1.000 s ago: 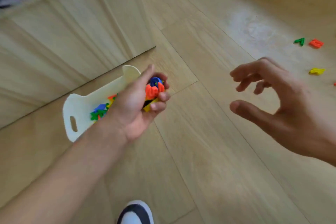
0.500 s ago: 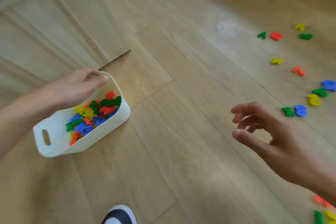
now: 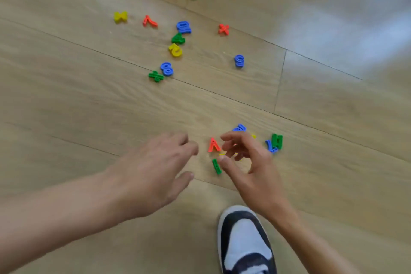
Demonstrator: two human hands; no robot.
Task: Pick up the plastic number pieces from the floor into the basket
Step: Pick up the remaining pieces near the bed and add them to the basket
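Loosely curled right hand [image 3: 249, 163] over pieces [image 3: 214, 145]

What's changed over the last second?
The left hand dropped its handful of pieces into the basket, then moved away empty; the basket is now out of view. Both hands have come down to a cluster by the shoe, the right hand curling beside a red piece and a green piece; whether it grips anything is unclear. The farther scattered pieces lie unmoved.
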